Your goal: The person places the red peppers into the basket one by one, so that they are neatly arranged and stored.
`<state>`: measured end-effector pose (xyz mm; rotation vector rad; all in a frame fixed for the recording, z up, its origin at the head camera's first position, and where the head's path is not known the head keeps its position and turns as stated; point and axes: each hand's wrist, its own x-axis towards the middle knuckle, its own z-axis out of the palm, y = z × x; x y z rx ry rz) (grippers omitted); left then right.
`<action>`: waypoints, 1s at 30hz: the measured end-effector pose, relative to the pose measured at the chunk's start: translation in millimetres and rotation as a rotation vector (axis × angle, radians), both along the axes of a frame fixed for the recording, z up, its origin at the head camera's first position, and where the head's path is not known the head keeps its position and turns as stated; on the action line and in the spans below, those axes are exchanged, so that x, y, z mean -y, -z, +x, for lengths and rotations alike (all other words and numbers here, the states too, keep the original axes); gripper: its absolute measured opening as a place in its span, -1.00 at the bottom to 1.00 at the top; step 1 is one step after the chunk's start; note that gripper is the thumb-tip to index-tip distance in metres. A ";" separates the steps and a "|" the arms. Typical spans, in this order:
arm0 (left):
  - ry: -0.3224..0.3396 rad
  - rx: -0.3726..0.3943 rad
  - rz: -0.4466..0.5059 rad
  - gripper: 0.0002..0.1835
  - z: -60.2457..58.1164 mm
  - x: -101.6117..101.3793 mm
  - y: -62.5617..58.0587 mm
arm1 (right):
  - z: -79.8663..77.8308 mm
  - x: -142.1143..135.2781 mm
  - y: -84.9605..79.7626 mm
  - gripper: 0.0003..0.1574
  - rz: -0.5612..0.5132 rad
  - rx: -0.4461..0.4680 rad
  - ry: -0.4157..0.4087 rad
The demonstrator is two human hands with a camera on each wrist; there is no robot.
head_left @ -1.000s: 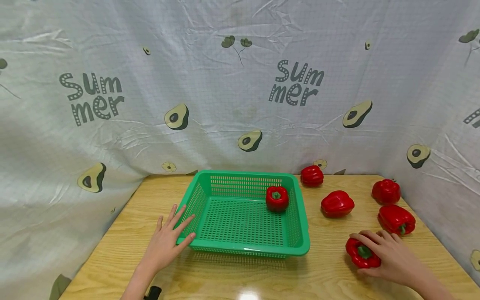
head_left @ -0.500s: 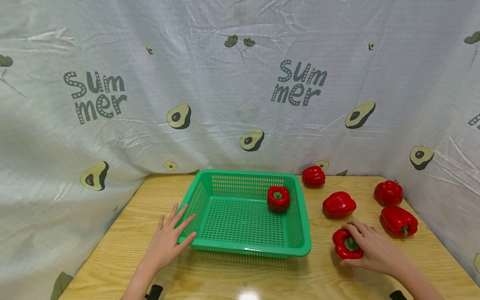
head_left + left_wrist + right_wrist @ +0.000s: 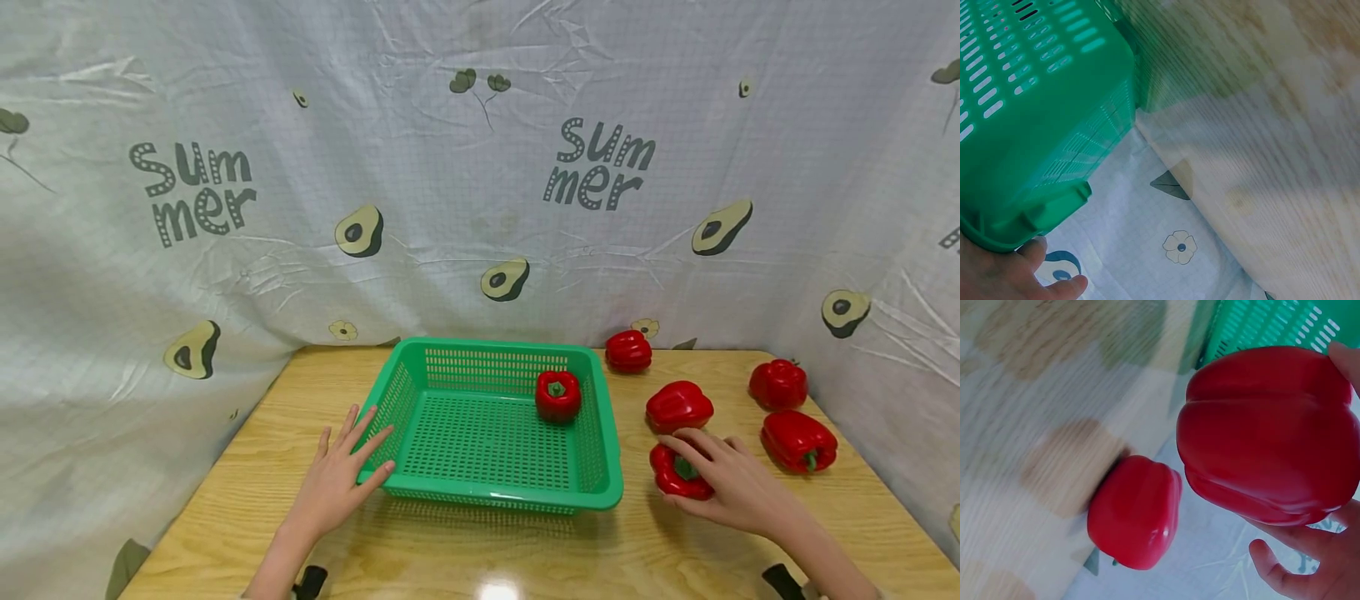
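My right hand (image 3: 731, 485) grips a red bell pepper (image 3: 666, 473) to the right of the green plastic basket (image 3: 517, 497). In the right wrist view that pepper (image 3: 1266, 437) fills much of the picture, with the thumb and fingers on opposite sides of it. At the basket's front left corner lies my left hand (image 3: 333, 487), fingers spread and touching the rim. The left wrist view has the fingers of this hand (image 3: 1004, 275) under the basket's rim edge. One red bell pepper (image 3: 558, 398) stands inside the basket, stem up, near the right wall.
Several more red bell peppers lie on the wooden table (image 3: 480, 542): one behind the basket's right corner (image 3: 628, 352), one just beyond my right hand (image 3: 679, 407), and two at the right edge (image 3: 778, 383). A printed cloth (image 3: 420, 167) hangs around the back and sides.
My right hand has carried the gripped bell pepper left, toward the basket, and slightly farther from me. The left hand stays at the basket's corner.
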<state>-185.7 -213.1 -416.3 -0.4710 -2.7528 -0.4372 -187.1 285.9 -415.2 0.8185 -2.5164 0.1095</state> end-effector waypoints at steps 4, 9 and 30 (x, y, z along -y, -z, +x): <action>-0.001 -0.003 -0.001 -0.44 -0.5 0.0 -0.1 | -2.8 2.6 0.2 -0.19 0.013 -0.019 -0.021; -0.002 0.000 -0.001 -0.45 -1.1 0.2 0.3 | -5.2 6.9 -0.2 -0.30 0.020 -0.021 -0.034; -0.005 0.008 0.009 -0.45 -1.1 0.0 1.8 | -32.8 27.7 -21.2 -0.40 -0.044 -0.243 -0.190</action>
